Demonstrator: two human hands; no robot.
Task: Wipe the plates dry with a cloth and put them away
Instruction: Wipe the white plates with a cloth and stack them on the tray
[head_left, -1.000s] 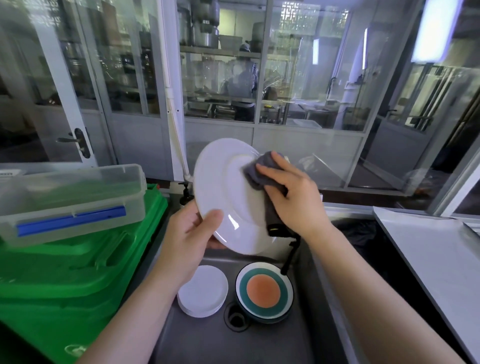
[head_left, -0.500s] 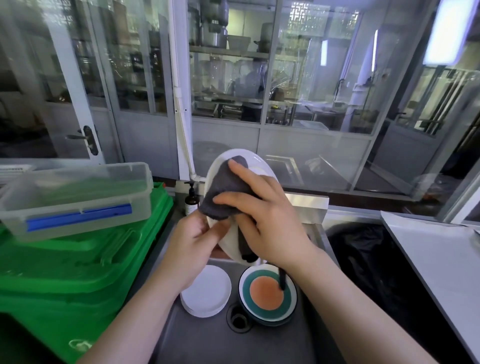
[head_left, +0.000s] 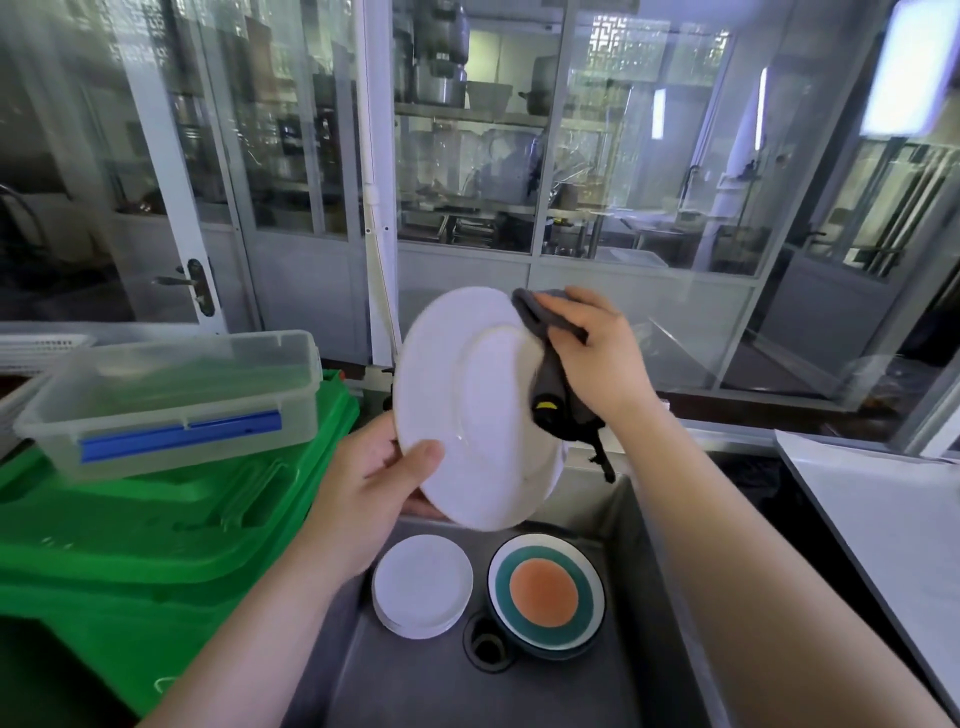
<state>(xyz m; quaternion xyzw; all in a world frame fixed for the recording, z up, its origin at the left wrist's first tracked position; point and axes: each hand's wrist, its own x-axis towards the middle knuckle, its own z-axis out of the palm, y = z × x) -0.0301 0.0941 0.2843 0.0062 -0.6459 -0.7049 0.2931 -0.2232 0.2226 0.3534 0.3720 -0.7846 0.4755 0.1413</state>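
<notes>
A glass partition (head_left: 467, 156) with white frames spans the back (steel shelves (head_left: 457, 109) with pots behind it); a door handle (head_left: 195, 283) at left, bright panel (head_left: 904, 67) upper right.

a clear plastic container (head_left: 176, 392) with a blue clip along its front sits tilted on top of a green bin lid (head_left: 156, 525) at nine o'clock. a steel sink basin (head_left: 467, 691) fills the six o'clock area, its round drain (head_left: 485, 644) dark at the bottom. at three o'clock a pale countertop (head_left: 893, 525) runs off toward the edge. glass partitions (head_left: 623, 171) stretch across twelve o'clock, with metal pots on shelves (head_left: 441, 78) visible behind them. a door handle (head_left: 195, 283) shows at ten o'clock, and a white pipe (head_left: 371, 197) runs down near the middle.
</notes>
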